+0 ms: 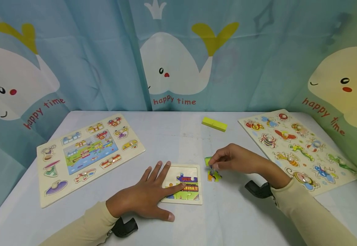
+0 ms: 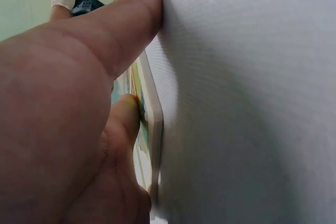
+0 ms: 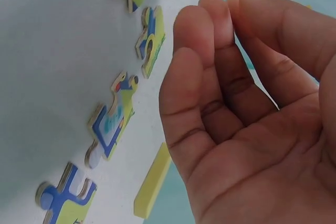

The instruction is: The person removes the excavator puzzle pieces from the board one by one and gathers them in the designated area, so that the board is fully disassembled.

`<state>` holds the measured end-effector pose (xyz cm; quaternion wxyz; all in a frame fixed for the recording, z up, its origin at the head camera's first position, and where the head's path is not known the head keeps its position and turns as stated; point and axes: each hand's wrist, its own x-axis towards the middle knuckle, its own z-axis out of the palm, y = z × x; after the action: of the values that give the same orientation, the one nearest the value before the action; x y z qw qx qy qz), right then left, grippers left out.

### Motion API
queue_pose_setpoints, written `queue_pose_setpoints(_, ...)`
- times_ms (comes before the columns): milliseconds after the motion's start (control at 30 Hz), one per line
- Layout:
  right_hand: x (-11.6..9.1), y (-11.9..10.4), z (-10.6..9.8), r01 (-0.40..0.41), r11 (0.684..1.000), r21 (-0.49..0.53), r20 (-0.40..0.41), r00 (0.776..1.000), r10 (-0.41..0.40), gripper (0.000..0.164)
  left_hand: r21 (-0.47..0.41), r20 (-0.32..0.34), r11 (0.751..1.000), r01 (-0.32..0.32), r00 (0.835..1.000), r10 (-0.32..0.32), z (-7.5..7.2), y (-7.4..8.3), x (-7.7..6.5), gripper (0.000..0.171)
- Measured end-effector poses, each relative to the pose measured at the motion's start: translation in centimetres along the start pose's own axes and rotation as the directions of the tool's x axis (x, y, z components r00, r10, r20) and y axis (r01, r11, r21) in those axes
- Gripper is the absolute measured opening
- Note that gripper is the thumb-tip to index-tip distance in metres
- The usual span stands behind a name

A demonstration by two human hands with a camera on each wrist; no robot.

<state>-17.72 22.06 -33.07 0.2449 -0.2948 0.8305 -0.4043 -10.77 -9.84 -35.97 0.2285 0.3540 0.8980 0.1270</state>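
My left hand [image 1: 144,196] lies spread, its fingers across the left part of a small jigsaw puzzle in a wooden tray [image 1: 200,188]. One finger reaches over the picture, while the thumb [image 2: 142,6] rests on the table beside the tray. To the right, my right hand [image 1: 235,159] pinches a small greyish puzzle piece [image 1: 211,169], mostly hidden by the fingertips. Beneath it lie a green puzzle piece [image 1: 207,161] and an orange-green puzzle piece [image 1: 214,176]. In the right wrist view the fingers curl toward the thumb, with several loose pieces, including a blue-edged puzzle piece [image 3: 113,121], beyond.
A yellow-green block [image 1: 214,124] lies farther back on the white table [image 1: 175,136]. A wooden peg puzzle with vehicle and toy pictures [image 1: 104,181] lies at left, and an insect peg puzzle [image 1: 266,124] at right. A whale-print curtain [image 1: 104,51] hangs behind the table.
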Motion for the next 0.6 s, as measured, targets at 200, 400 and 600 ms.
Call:
queue_pose_setpoints(200, 0.5, -0.4, 0.3, 0.017, 1.000, -0.019, -0.037, 0.999, -0.017, 0.018, -0.013, -0.020, 1.000, 0.005, 1.000, -0.005, -0.1, 0.2, 0.1, 0.075)
queue_pose_setpoints(400, 1.1, -0.7, 0.6, 0.020, 1.000, 0.005, -0.045, 0.999, -0.020, 0.021, -0.083, -0.074, 0.996, 0.034, 0.996, -0.040, -0.1, 1.0, 0.5, 0.066)
queue_pose_setpoints(600, 1.7, -1.2, 0.8, 0.045, 0.999, -0.004, -0.032, 0.998, -0.045, 0.020, -0.086, -0.115, 0.995, 0.043, 0.992, -0.053, 0.0, 1.5, 1.0, 0.074)
